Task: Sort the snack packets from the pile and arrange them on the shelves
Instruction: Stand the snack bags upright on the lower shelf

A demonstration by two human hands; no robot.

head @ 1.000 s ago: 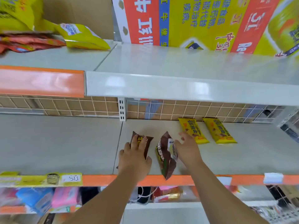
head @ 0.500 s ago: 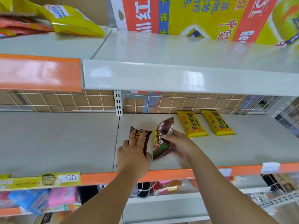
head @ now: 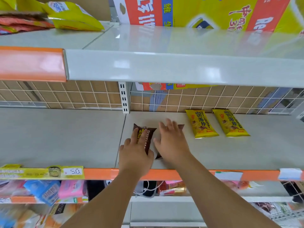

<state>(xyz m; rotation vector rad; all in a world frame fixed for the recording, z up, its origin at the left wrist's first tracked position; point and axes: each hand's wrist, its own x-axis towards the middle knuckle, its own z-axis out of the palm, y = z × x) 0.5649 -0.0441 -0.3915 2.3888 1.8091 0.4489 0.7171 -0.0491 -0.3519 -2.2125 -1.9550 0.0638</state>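
My left grip (head: 136, 153) lies flat with straight fingers, pressing the left brown packet (head: 150, 134) onto the middle shelf (head: 230, 155). My right grip (head: 172, 142), fingers spread, covers the second brown packet (head: 181, 126) just to its right, so only the corners show. Farther right, toward the back, the first yellow packet (head: 201, 124) and the second yellow packet (head: 230, 123) lie side by side.

On the middle shelf (head: 246, 153) the left hand (head: 134, 155) lies flat on a brown packet (head: 148, 135). The right hand (head: 172, 143) covers a second brown packet (head: 181, 126) beside it. Two yellow packets (head: 201, 124) lie near the back edge.
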